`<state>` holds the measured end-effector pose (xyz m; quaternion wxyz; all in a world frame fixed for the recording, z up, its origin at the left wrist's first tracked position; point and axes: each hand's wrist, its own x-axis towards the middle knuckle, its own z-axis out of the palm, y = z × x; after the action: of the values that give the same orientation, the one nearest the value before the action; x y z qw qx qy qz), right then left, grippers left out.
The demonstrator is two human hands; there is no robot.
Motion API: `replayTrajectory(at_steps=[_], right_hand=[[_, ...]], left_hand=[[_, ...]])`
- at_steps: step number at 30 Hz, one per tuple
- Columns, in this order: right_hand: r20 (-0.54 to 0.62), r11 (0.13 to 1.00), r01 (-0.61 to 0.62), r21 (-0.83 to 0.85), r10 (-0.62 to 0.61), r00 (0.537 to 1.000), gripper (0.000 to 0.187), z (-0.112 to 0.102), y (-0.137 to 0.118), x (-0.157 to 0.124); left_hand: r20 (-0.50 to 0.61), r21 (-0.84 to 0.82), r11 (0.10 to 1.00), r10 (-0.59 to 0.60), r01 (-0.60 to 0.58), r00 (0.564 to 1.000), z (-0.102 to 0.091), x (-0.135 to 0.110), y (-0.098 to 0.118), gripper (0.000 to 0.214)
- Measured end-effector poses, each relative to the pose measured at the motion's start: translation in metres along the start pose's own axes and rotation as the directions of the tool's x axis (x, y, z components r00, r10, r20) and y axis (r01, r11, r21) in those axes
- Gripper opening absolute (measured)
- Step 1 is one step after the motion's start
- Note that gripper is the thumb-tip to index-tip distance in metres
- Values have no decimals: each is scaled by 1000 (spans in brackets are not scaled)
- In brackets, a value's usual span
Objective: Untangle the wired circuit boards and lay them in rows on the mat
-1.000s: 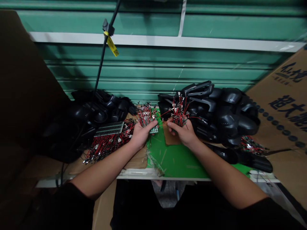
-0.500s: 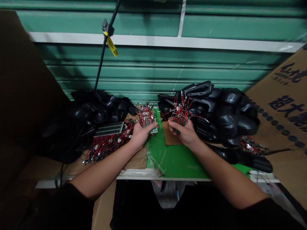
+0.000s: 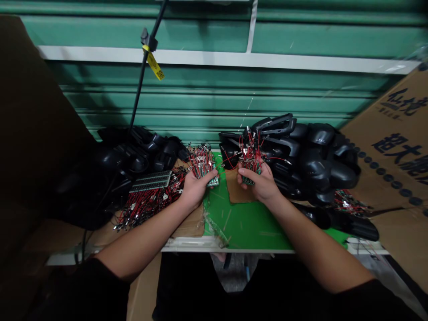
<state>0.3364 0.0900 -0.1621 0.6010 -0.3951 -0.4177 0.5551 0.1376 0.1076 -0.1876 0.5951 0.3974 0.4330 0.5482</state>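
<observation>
Two bundles of small wired circuit boards are in your grasp, side by side and apart, above the green mat (image 3: 247,229). Your left hand (image 3: 194,189) is closed around the left bundle (image 3: 203,166), thumb pressed over the board ends; your right hand (image 3: 264,185) is closed around the right bundle (image 3: 250,162), thumb across its front (how the fingers sit behind the boards is mostly hidden). In both, red wires fan upward, away from your palms.

To hold these well, pinch the boards rather than the wires, since the solder joints would probably suffer first from a tug. Watch the stray lead (image 3: 277,158) reaching out to the right toward the black shells (image 3: 314,156); it could snag there. Leads also cross the gap between the bundles, so part them gently. Level board edges should make each stack easier to grip than a splayed one.
</observation>
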Motion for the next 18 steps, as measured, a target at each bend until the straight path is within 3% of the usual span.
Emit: replayTrajectory(at_steps=[6,11,18], right_hand=[[44,998,43,-37,-41,998,49,-9,-7,1],[149,999,15,-42,-8,989,44,-13,-17,-3],[195,998,15,56,-26,980,38,-15,-20,-2]], left_hand=[[-6,-67,998,7,-7,1000,1,-1,1,47],[-24,-77,996,39,-41,999,-2,2,-4,46],[-55,-63,993,95,-99,994,-3,3,-6,46]])
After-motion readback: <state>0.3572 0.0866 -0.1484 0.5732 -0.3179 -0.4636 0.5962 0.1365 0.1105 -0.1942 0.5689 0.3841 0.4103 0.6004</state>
